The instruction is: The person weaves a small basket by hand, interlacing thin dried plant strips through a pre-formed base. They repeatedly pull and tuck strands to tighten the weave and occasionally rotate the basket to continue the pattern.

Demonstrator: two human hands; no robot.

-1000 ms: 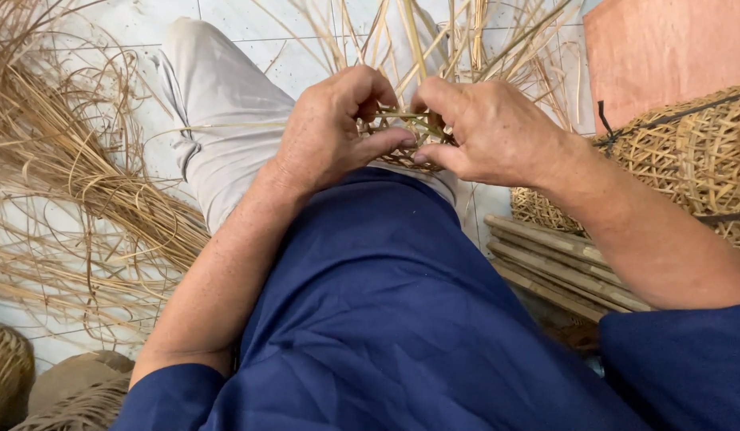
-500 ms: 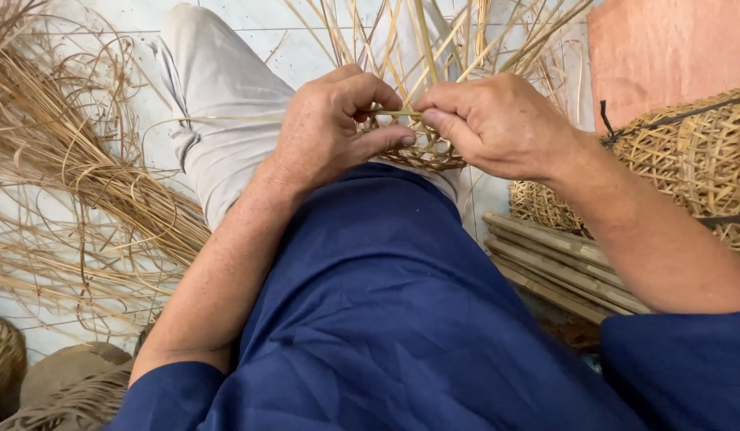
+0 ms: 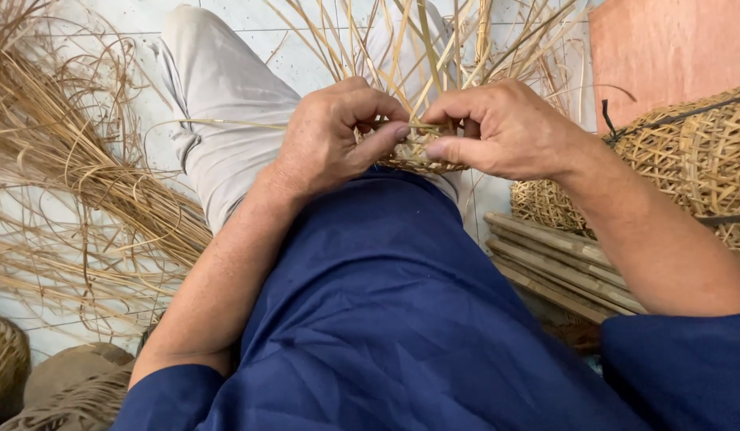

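Small woven basket base (image 3: pixel 422 156) pinched between both hands above the lap, over the blue shirt (image 3: pixel 386 319). Left hand (image 3: pixel 330 140) curled shut on the near-left rim, thumb pressed flat along a horizontal strip; right hand (image 3: pixel 506 132) closed on the right rim, thumb and forefinger nipping the weave. Loose upright strips (image 3: pixel 418 48) fanning up and away beyond the fingers. Probably very light, thin and springy: stiff enough to stand, yet likely to kink or split if bent sharply, and smooth enough to slip from a slack pinch. Best held at the tight woven rim, close to the crossing points, not out on the free ends. Left of the left hand, a heap of raw straw (image 3: pixel 75 183) on the floor; right of the right hand, finished baskets (image 3: pixel 689 160) and stacked slats (image 3: pixel 561 263).
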